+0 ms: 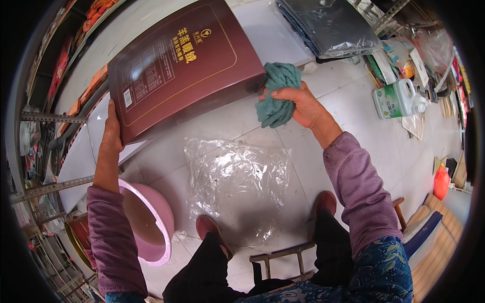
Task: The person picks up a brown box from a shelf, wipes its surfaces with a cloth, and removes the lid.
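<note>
A large maroon cardboard box with gold lettering is raised at a tilt in front of me. My left hand grips its left end, with the fingers partly hidden behind it. In my right hand is a bunched green cloth, pressed against the box's right end. Below the box, a clear plastic bag lies flat on the tiled floor between my feet. Left of it stands a pink plastic basin holding murky water, close under my left forearm.
Dark folded goods in clear plastic lie on a white board at the top. A white jug with a green label stands at right. Metal shelving lines the left. A metal-framed stool is between my legs.
</note>
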Demonstrator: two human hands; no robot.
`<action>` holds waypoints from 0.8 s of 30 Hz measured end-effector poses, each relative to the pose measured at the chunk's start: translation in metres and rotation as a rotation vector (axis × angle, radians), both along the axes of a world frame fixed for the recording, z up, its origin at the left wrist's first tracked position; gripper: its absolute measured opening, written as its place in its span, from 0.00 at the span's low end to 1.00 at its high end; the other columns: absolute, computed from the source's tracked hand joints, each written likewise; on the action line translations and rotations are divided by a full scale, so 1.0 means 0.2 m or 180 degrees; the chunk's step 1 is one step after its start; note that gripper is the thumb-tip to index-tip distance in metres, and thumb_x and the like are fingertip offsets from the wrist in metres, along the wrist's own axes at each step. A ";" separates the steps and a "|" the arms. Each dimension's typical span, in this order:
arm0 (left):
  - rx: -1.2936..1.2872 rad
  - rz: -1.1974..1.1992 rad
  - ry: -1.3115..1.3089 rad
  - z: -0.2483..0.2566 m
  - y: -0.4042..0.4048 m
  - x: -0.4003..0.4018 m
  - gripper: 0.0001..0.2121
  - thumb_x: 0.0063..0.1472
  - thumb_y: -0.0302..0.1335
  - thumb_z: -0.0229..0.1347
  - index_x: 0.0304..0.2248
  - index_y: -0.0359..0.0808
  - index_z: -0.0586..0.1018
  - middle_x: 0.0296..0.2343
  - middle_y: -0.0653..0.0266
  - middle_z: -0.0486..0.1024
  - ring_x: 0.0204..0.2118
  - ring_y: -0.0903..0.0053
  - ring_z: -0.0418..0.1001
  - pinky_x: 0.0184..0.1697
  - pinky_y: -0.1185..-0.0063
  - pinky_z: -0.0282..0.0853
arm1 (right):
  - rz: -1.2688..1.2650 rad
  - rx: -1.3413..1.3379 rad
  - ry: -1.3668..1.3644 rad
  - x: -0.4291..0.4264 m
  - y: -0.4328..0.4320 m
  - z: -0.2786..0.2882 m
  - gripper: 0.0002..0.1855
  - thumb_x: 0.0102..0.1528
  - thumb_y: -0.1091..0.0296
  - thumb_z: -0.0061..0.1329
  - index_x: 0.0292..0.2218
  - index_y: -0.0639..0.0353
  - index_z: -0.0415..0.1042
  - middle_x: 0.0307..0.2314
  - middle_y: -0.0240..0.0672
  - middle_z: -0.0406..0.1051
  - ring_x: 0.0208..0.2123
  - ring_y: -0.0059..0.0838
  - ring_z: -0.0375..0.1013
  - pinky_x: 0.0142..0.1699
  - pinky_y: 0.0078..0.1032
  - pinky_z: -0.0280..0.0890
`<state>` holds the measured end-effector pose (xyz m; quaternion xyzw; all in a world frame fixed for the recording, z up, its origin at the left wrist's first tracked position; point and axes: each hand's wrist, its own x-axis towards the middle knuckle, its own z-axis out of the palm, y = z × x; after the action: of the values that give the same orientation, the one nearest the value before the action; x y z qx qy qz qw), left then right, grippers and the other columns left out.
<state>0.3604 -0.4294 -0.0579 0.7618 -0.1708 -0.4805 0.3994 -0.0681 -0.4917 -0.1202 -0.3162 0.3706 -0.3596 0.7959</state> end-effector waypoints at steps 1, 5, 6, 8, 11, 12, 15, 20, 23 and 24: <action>-0.0099 -0.0003 -0.0001 -0.02 0.01 0.05 0.35 0.58 0.58 0.35 0.53 0.36 0.62 0.47 0.59 0.67 0.46 0.72 0.68 0.49 0.75 0.64 | 0.0002 0.0016 -0.0025 0.02 0.00 0.02 0.16 0.46 0.78 0.48 0.39 0.67 0.66 0.31 0.39 0.70 0.37 0.37 0.72 0.42 0.35 0.69; -0.0315 -0.0010 -0.0019 -0.10 0.04 0.10 0.36 0.58 0.58 0.35 0.54 0.37 0.60 0.49 0.59 0.65 0.48 0.72 0.66 0.51 0.75 0.62 | 0.0034 0.0054 -0.0017 0.04 0.00 0.04 0.18 0.46 0.79 0.48 0.41 0.68 0.65 0.30 0.39 0.70 0.36 0.36 0.72 0.40 0.34 0.70; -0.0290 0.0020 -0.0002 -0.09 0.04 0.08 0.36 0.58 0.58 0.35 0.54 0.37 0.60 0.49 0.59 0.65 0.48 0.72 0.66 0.51 0.75 0.62 | 0.0051 0.0049 -0.0007 0.04 0.00 0.03 0.19 0.46 0.79 0.48 0.41 0.68 0.64 0.30 0.39 0.70 0.36 0.36 0.72 0.40 0.34 0.70; -0.0241 0.0018 0.0039 -0.07 0.03 0.05 0.35 0.58 0.58 0.35 0.54 0.37 0.60 0.49 0.59 0.65 0.48 0.72 0.66 0.51 0.75 0.62 | 0.0088 0.0039 0.0006 0.04 0.01 0.00 0.20 0.45 0.79 0.49 0.42 0.68 0.64 0.30 0.39 0.69 0.36 0.36 0.72 0.39 0.34 0.70; -0.0234 -0.0143 0.0127 -0.06 0.01 0.04 0.35 0.59 0.58 0.34 0.55 0.38 0.59 0.49 0.60 0.65 0.48 0.72 0.66 0.51 0.75 0.62 | 0.0086 0.0106 0.0040 0.02 0.03 -0.02 0.21 0.45 0.79 0.50 0.43 0.68 0.63 0.30 0.39 0.69 0.34 0.35 0.73 0.38 0.33 0.71; -0.0274 -0.0215 0.0145 -0.05 0.00 0.06 0.34 0.59 0.57 0.34 0.55 0.38 0.59 0.49 0.60 0.65 0.48 0.72 0.66 0.51 0.75 0.62 | 0.0103 0.0120 0.0055 0.02 0.03 -0.01 0.21 0.46 0.78 0.50 0.43 0.68 0.63 0.30 0.39 0.69 0.34 0.35 0.73 0.38 0.32 0.70; -0.0303 -0.0304 0.0103 -0.03 -0.01 0.11 0.34 0.59 0.57 0.34 0.55 0.39 0.58 0.50 0.60 0.64 0.49 0.72 0.66 0.51 0.76 0.63 | 0.0063 0.0136 0.0141 0.02 0.01 0.00 0.19 0.45 0.77 0.52 0.40 0.68 0.65 0.30 0.39 0.69 0.33 0.33 0.72 0.37 0.31 0.70; -0.0188 -0.0260 -0.0020 -0.02 -0.03 0.12 0.34 0.60 0.56 0.34 0.55 0.39 0.59 0.50 0.61 0.64 0.49 0.72 0.66 0.51 0.76 0.63 | -0.0209 0.0126 0.0604 0.07 -0.03 0.00 0.22 0.42 0.70 0.58 0.38 0.67 0.67 0.31 0.38 0.69 0.32 0.29 0.71 0.34 0.29 0.69; -0.0240 -0.0216 -0.0098 -0.01 -0.05 0.13 0.34 0.59 0.57 0.35 0.55 0.39 0.60 0.49 0.61 0.65 0.48 0.72 0.66 0.50 0.76 0.63 | -0.0288 0.0204 0.0634 0.11 -0.07 0.01 0.22 0.44 0.69 0.55 0.41 0.64 0.66 0.29 0.36 0.69 0.28 0.28 0.71 0.31 0.29 0.68; -0.0249 -0.0171 -0.0135 -0.02 -0.04 0.12 0.34 0.59 0.57 0.35 0.55 0.38 0.60 0.49 0.61 0.65 0.48 0.72 0.67 0.50 0.76 0.63 | -0.0236 0.0127 0.0626 0.10 -0.08 0.01 0.22 0.45 0.68 0.56 0.41 0.64 0.66 0.29 0.35 0.69 0.28 0.28 0.71 0.31 0.28 0.68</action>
<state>0.3854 -0.4379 -0.0610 0.7508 -0.2184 -0.4678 0.4121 -0.0477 -0.5073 -0.1177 -0.3201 0.4654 -0.3486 0.7479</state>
